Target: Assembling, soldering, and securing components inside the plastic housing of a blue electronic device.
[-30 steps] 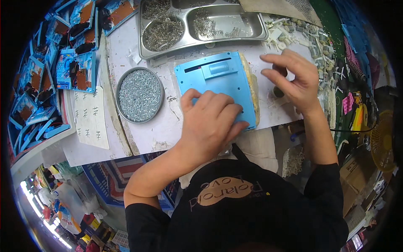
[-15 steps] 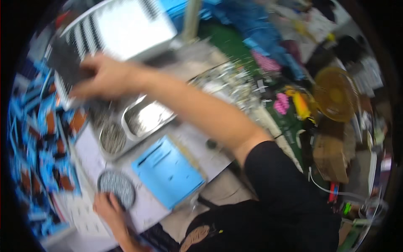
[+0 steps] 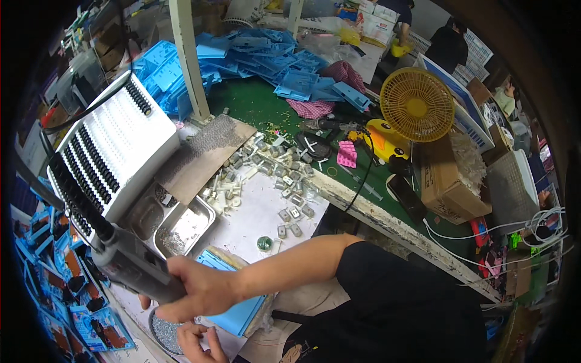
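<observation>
My right hand [image 3: 203,290] is wrapped around a dark grey electric screwdriver [image 3: 136,266], whose black coiled cord [image 3: 75,190] runs up to the left. Its lower end is hidden by the hand. Just below, my left hand [image 3: 203,345] has curled fingers at the rim of a round dish of small silvery screws [image 3: 166,333]. Whatever lies between those fingertips is too small to make out. A flat light blue plastic panel [image 3: 239,317] lies under my right forearm, partly covered by it.
Metal trays [image 3: 184,230] with small parts stand beside a white box with black rows [image 3: 100,151]. Small metal and white parts [image 3: 290,181] litter the table. Blue panels are heaped at the back and left. A yellow fan [image 3: 417,106] and cardboard box [image 3: 451,181] stand right.
My right hand has come from beside the white box down toward the dish, with the screwdriver in it. My left hand's fingers have curled at the dish. The view has shifted.
</observation>
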Motion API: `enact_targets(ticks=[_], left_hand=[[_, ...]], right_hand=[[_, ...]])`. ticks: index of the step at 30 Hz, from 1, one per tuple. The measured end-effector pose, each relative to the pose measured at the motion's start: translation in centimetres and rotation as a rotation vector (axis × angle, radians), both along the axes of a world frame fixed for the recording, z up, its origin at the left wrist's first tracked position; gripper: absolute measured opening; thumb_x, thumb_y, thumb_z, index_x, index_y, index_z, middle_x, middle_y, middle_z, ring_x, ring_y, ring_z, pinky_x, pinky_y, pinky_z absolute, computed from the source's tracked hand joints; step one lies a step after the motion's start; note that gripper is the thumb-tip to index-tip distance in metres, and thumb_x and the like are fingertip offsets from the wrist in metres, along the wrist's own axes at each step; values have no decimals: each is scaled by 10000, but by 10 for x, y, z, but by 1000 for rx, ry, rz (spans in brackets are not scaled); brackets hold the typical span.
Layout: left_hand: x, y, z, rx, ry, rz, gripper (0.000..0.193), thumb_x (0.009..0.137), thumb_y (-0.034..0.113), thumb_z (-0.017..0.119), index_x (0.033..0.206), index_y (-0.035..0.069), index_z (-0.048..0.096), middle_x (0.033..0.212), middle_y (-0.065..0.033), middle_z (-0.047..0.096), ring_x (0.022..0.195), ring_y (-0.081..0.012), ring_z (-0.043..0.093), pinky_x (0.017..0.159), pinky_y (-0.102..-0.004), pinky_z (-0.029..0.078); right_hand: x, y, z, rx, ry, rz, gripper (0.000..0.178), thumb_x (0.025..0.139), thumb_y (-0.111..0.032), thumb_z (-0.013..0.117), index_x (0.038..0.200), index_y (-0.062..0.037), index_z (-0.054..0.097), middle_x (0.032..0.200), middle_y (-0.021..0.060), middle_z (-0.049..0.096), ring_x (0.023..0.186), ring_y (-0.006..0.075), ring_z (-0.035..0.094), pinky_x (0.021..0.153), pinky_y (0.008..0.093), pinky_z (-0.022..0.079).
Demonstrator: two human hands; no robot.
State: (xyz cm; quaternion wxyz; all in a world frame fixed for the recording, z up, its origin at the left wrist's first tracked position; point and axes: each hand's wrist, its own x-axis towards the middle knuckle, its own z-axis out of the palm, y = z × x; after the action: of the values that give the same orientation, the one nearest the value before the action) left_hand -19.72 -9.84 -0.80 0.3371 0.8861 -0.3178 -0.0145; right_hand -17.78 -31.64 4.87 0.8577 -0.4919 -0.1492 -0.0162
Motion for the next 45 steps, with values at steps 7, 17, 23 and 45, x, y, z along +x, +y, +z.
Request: enact_targets(ticks=[7,17,23,45], left_hand=[[-2,-25,-11,-328,-229,5,177,880,72,753,1037,-1,718,924,-173,680,831,-323,632,753,-395,492],[-15,-33,1,-419,60,73,137,882,4,724,1016,-28,721,860,-174,645,774,-308,602,742,-393,485],[-20,-38,-1,-361,-115,99,157,867,-12,752,997,-59,678,841,-153,592,783,-292,578,724,-379,488],[87,86,-58,333,-399,327,118,933,193,661,896,83,685,872,-72,657,881,-278,610,858,-424,385]], right_hand=[[-7,16,8,17,-94,-4,257,810,-132,741,1038,-32,673,1002,33,683,995,119,614,925,295,466],[-10,18,9,125,-69,-6,204,772,-130,744,931,-39,655,802,-17,636,656,62,585,589,244,462],[12,42,-28,76,-264,-261,214,786,-121,739,962,-38,649,793,1,637,592,68,584,532,230,464],[-42,-52,-12,-264,-64,-225,486,941,-326,716,1290,-74,490,651,-6,478,521,117,483,568,291,453]])
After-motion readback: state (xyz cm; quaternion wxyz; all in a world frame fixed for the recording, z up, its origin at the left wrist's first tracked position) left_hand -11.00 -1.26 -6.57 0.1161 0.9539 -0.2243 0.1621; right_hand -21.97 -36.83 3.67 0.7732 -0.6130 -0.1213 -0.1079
